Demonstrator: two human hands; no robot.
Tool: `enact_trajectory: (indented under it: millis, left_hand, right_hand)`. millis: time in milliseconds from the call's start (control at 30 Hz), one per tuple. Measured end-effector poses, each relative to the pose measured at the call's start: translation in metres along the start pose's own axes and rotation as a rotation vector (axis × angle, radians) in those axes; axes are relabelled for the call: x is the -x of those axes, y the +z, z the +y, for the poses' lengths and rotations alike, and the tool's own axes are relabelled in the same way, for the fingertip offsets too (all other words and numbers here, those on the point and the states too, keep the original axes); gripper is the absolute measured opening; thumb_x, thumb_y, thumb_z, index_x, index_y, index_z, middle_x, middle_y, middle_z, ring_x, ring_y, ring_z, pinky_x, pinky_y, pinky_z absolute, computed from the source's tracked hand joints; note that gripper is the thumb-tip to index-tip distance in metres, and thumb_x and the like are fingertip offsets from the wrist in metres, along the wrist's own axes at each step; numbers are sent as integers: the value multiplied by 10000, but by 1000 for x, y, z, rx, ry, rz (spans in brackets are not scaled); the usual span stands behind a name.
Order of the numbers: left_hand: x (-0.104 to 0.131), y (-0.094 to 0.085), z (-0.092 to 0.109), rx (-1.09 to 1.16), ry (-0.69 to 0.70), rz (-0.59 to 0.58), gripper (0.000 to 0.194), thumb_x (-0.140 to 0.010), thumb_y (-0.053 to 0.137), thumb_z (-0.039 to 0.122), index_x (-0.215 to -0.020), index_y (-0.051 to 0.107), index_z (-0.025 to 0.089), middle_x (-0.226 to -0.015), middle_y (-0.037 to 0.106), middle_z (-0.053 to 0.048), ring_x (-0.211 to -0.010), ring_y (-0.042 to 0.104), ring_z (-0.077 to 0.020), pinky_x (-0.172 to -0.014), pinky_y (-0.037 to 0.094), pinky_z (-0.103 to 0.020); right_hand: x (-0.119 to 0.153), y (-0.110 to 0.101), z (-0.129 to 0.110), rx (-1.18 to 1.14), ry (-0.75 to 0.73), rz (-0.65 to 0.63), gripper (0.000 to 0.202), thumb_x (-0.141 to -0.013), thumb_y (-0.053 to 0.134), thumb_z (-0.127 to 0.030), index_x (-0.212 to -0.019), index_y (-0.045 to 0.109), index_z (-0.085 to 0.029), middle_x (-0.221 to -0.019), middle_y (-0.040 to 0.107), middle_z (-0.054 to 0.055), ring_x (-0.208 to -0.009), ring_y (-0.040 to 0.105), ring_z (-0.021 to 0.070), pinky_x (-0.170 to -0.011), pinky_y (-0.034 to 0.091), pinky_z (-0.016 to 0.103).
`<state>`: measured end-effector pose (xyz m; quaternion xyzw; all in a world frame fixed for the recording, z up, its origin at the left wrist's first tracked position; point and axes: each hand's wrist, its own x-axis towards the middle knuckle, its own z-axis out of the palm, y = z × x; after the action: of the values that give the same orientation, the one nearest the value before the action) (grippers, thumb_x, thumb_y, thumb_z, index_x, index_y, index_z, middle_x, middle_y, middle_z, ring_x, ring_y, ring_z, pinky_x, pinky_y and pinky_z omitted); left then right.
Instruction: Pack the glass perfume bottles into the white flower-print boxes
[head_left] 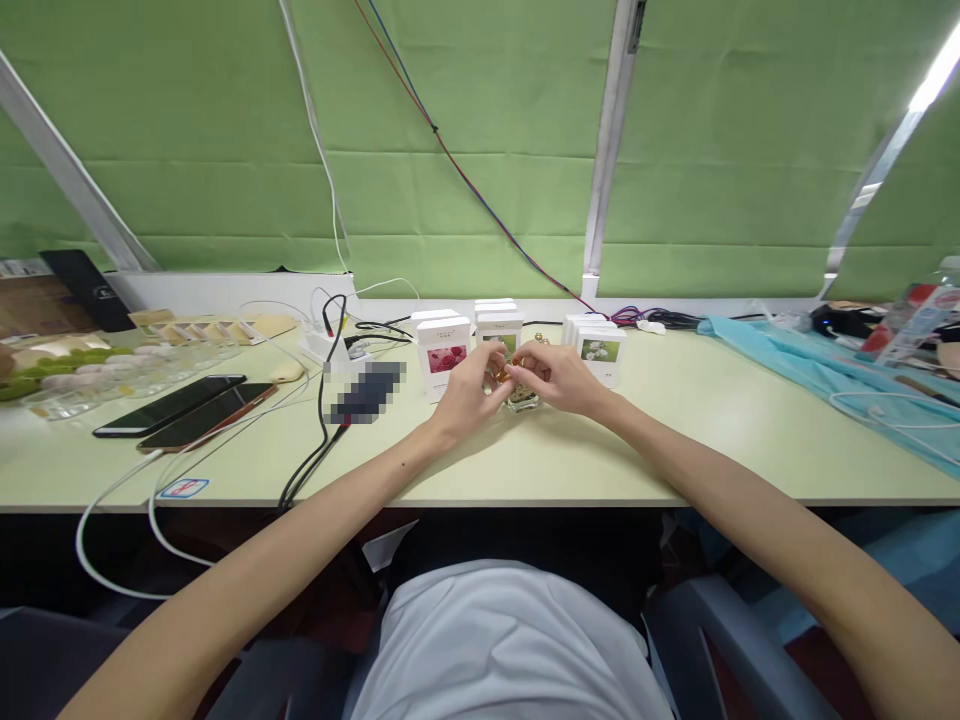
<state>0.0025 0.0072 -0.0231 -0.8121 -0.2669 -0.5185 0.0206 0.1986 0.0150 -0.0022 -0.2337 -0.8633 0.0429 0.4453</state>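
Observation:
My left hand (472, 388) and my right hand (566, 378) meet near the back middle of the table. The fingers of both are closed on a small shiny amber-coloured piece (508, 372); its kind is hard to make out. Just below them stands a small glass container (523, 402) with brownish bits in it, partly covered by my hands. To the left is a stack of white boxes with a red flower picture (448, 358). Behind my hands is a second group of white boxes (499, 322). Beside my right hand stand white boxes with a white flower picture (601, 352).
On the left lie two phones (208, 418), loose white and black cables (324, 400) and a power strip (328, 348). Clear cups with green and pale items (90, 375) sit farther left. A blue plastic sheet (795, 365) and a bottle (926, 310) are at right.

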Motion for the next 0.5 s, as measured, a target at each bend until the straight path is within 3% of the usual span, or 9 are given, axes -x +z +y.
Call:
enact_trajectory:
  millis: [500]
  left_hand:
    - [-2,-3,8,-31,-50,-111,279,-889,649,224,-1128,505,213,-883,642,-6,-724,612,-121,-606,479,-234]
  right_hand:
    - [0,-1,-3,13,-8,73,157,-967,557,-327,-867,563,-206,-614,539,-32,-534,448,113,-558,366,261]
